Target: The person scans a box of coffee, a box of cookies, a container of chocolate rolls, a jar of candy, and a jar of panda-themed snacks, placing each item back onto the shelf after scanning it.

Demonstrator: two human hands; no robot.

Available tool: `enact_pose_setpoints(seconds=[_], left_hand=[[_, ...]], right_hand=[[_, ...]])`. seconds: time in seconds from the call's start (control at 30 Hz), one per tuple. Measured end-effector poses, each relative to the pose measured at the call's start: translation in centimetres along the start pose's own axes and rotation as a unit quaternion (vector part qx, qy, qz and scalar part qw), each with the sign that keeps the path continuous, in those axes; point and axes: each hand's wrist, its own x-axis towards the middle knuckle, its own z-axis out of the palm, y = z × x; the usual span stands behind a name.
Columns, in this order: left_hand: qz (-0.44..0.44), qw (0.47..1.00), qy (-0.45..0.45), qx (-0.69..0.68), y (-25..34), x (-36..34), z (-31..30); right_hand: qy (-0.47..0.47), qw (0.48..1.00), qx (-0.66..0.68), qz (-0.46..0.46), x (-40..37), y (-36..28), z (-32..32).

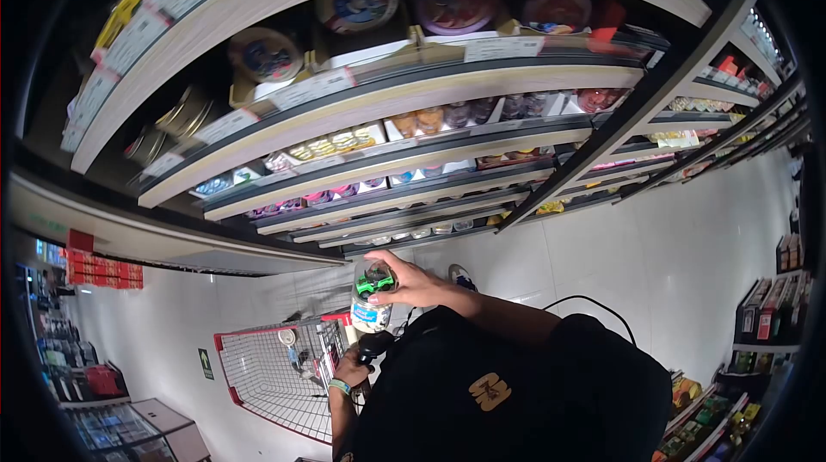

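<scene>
My right hand (406, 282) is wrapped around a clear jar (371, 311) and holds it upright in front of my body. A bright green toy vehicle (375, 280) shows in its upper part, and a blue and white label lies lower down. Below the jar, my left hand (350, 371), with a band at the wrist, is closed beside a black object (375, 344). What the left fingers grip is hard to make out. Right beside that hand stands a shopping cart (274, 365) of wire mesh with red edges, holding a few small items.
Long shelves (396, 88) with tins, jars and price labels curve across the front. More goods fill a rack (761, 316) at the far right. A glass display case (129, 432) stands at lower left, red boxes (103, 273) above it. Pale tiled floor (594, 243) runs between them.
</scene>
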Motion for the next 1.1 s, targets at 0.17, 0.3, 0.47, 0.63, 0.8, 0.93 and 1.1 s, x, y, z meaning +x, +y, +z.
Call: enact_pose_setpoints(seconds=[0.17,0.3,0.47,0.63,0.8,0.93,1.1], left_hand=[[-0.039,0.994,-0.001,0.097,1.6,0.7,-0.8],[-0.059,0.996,-0.026,0.059,4.9,0.8,-1.2],[-0.037,0.985,0.023,0.169,6.8,1.2,0.3],[0.053,0.963,0.027,0.261,2.7,3.0,2.8],[-0.042,0.963,-0.014,-0.267,-3.1,6.6,4.9],[0.060,0.964,0.217,0.141,5.5,4.3,9.5],[0.216,0.872,0.420,0.130,4.6,5.5,13.5]], right_hand=[[-0.003,0.999,0.038,-0.007,-1.2,1.8,-3.5],[-0.011,0.999,0.033,-0.007,-2.8,2.1,-7.7],[-0.021,0.999,0.011,-0.026,-4.4,3.5,-13.1],[-0.038,0.998,-0.018,-0.038,-6.9,1.6,-16.8],[-0.028,0.998,0.004,-0.061,-9.6,2.0,-17.5],[-0.004,0.997,-0.017,-0.073,-13.8,3.0,-17.3],[-0.013,1.000,-0.011,0.000,-21.6,3.4,-19.7]])
